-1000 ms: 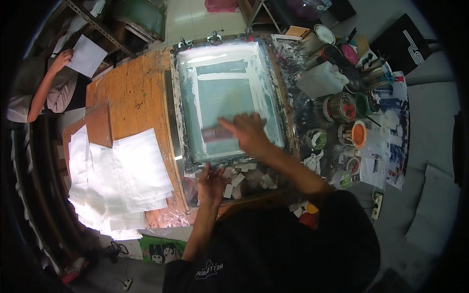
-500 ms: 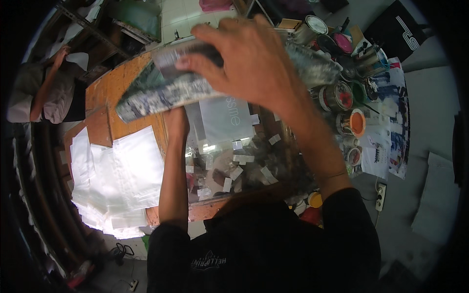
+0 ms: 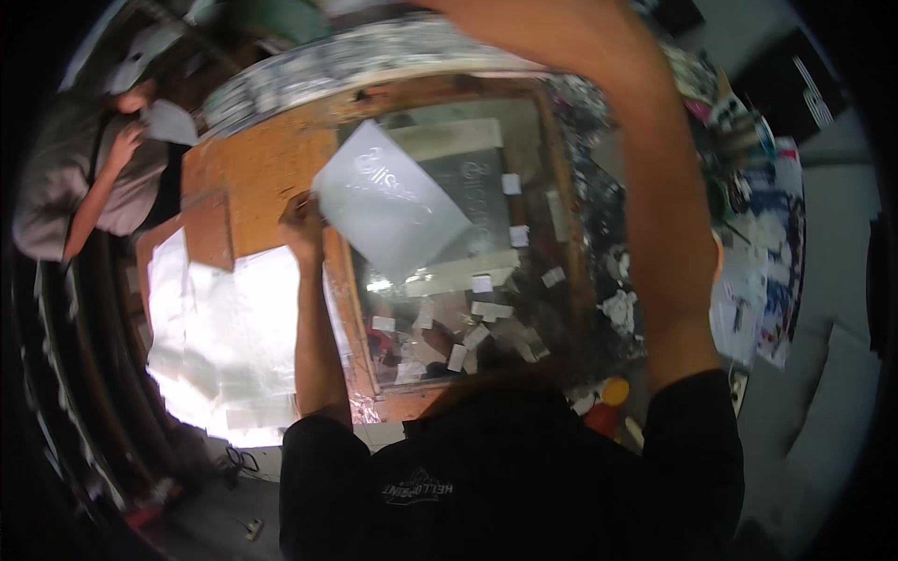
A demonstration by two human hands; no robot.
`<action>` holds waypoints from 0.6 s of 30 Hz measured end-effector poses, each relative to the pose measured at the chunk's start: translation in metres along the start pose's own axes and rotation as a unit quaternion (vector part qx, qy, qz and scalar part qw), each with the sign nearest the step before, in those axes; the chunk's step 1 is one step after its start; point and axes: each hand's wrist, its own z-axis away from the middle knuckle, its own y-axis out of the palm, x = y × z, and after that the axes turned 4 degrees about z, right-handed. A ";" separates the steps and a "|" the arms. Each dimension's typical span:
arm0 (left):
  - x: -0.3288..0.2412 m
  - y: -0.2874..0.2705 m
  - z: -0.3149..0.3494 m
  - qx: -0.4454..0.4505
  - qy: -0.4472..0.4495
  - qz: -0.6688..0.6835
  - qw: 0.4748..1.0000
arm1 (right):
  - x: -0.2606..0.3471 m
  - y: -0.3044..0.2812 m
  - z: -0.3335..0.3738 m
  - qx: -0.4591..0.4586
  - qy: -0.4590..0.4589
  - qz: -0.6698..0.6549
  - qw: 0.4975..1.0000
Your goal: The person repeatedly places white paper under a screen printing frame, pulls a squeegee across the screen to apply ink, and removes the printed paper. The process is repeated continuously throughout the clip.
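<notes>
1. the sheet (image 3: 388,210) looks pale and kinda frosty, white lettering on it, turned cornerwise over the glass panel's (image 3: 538,313) left part.
2. left hand (image 3: 304,224) is pinched onto its left corner.
3. right hand's out of view, can't tell its grip.

To your left: co-worker (image 3: 70,196) in greyish top, black cable (image 3: 242,460) above grey floor (image 3: 201,510). To your right: crumpled white wad (image 3: 618,313), yellow round lid (image 3: 615,391) beside red item (image 3: 601,420), black panel (image 3: 776,89), white-marked.
</notes>
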 end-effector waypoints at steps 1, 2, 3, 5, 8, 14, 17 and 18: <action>0.020 -0.045 -0.012 -0.046 -0.052 0.046 0.997 | 0.000 -0.001 0.000 -0.051 -0.036 -0.007 0.998; 0.051 -0.108 -0.020 -0.087 -0.054 0.054 0.993 | 0.003 -0.003 0.000 -0.103 -0.079 -0.019 0.991; 0.051 -0.149 -0.019 -0.128 -0.073 0.022 0.989 | 0.010 -0.006 0.002 -0.079 -0.057 -0.040 0.994; 0.046 -0.203 -0.009 -0.212 -0.030 -0.084 0.973 | 0.019 -0.021 0.009 -0.043 0.017 -0.043 0.998; 0.062 -0.260 0.086 -0.176 0.236 -0.391 0.872 | 0.024 -0.020 0.012 -0.059 -0.004 -0.034 0.998; 0.035 -0.093 0.219 0.172 0.129 -0.436 0.874 | 0.027 -0.017 0.011 -0.044 0.037 -0.011 0.998; 0.010 0.013 0.199 0.160 0.214 -0.366 0.891 | 0.011 -0.010 0.017 -0.078 -0.027 0.015 0.996; 0.001 0.044 0.193 0.173 0.238 -0.356 0.887 | 0.002 -0.008 0.020 -0.089 -0.067 0.005 0.994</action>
